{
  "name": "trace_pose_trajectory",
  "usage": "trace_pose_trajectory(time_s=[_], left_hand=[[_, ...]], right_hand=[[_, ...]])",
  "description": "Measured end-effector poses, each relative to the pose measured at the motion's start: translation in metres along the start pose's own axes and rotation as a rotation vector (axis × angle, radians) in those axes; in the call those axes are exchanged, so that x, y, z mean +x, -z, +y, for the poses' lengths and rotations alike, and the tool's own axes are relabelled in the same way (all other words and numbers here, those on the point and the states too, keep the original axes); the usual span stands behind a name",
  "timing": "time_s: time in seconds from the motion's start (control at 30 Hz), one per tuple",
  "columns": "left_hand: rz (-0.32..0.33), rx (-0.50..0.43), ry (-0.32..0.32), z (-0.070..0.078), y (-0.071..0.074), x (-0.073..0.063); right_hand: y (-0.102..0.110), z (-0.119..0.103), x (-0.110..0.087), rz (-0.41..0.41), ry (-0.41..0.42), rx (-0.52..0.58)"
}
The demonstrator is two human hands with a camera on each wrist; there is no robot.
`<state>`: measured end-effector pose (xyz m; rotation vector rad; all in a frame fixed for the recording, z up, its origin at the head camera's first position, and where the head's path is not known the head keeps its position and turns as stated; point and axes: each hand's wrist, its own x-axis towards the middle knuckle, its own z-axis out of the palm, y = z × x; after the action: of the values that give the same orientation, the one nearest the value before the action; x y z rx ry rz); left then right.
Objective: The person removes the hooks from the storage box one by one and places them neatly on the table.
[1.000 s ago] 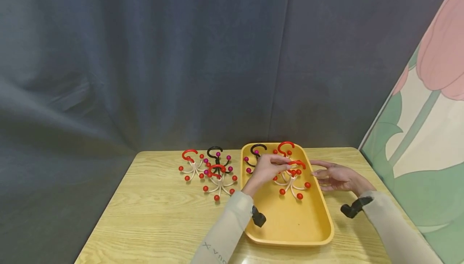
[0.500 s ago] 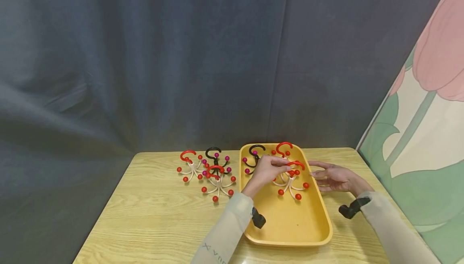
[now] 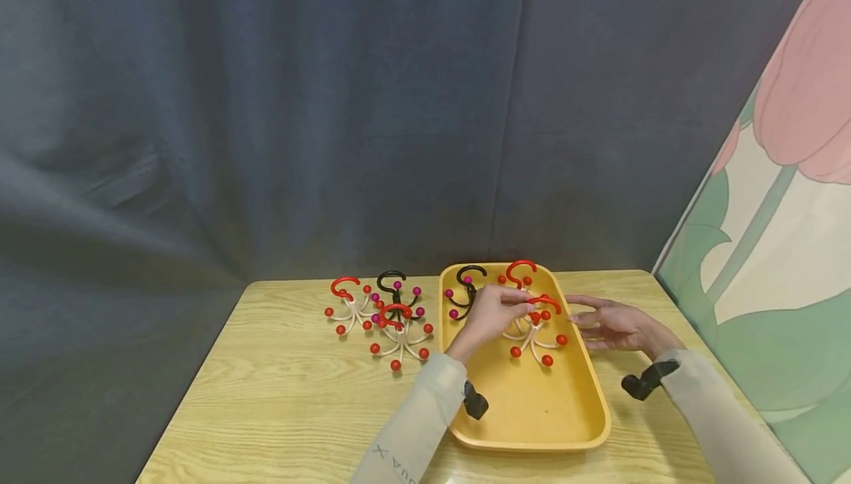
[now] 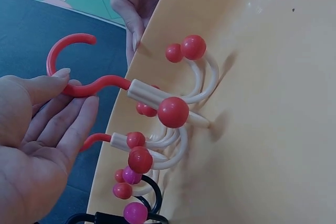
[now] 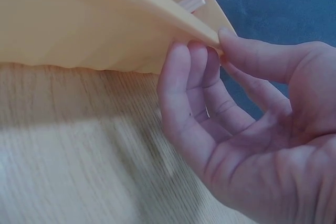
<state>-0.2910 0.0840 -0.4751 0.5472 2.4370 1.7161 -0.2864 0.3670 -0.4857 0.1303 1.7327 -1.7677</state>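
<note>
1. While we are reading the left wrist view, we are seeing the left hand point(image 3: 490, 314) pinching the red hook point(image 4: 111, 80) of the front rack point(image 4: 149, 94) between thumb and fingers. We are judging this a sensible hold: the hook is standing above the splayed, ball-tipped arms, so the fingers are avoiding them.

2. We are locating that rack inside the yellow tray point(image 3: 532, 406), near its right wall, standing roughly upright on its arms. We are not managing to tell whether the hand is bearing any of its weight.

3. We are noting the right hand point(image 3: 621, 326) gripping the tray's right rim, thumb at the edge and curled fingers against the outside; we are inferring a steadying purpose.

4. Behind the held rack we are recording a rear rack point(image 4: 119, 141), also red-hooked, and a black-hooked rack point(image 3: 472, 293) at the tray's far left. All are pointing hooks upward, which we are taking as convenient for grasping.

5. On the wooden table point(image 3: 279, 380), left of the tray, we are counting two red-hooked racks point(image 3: 402, 332) and one black rack point(image 3: 397, 296), clustering closely.
</note>
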Motion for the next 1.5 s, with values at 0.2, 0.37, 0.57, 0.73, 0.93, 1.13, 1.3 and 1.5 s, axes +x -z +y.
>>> trace_pose_trajectory(time_s=[0.2,0.37,0.57,0.73,0.93,1.13,1.3,1.5], left_hand=[[0.004,-0.019,-0.009,0.001,0.0,0.0],[0.01,-0.043,0.007,0.004,0.003,-0.002],[-0.003,-0.068,-0.016,0.009,0.008,-0.003],[-0.001,-0.091,-0.001,0.012,0.011,-0.005],[-0.003,-0.095,-0.027,0.018,0.018,-0.007],[-0.018,-0.095,-0.052,0.029,0.027,-0.01],[-0.035,-0.12,-0.041,0.035,0.037,-0.016],[-0.028,-0.168,-0.05,0.045,0.051,-0.023]], right_hand=[[0.001,0.001,0.001,-0.016,0.007,0.007],[0.001,0.001,0.001,-0.018,0.015,0.019],[0.001,0.0,0.0,-0.014,0.026,0.024],[0.001,0.001,0.0,-0.011,0.026,0.022],[0.0,0.002,0.001,-0.023,0.028,0.028],[0.0,0.001,0.001,-0.02,0.024,0.035],[0.001,0.0,0.002,-0.022,0.017,0.038],[0.001,0.001,0.001,-0.041,0.023,0.042]])
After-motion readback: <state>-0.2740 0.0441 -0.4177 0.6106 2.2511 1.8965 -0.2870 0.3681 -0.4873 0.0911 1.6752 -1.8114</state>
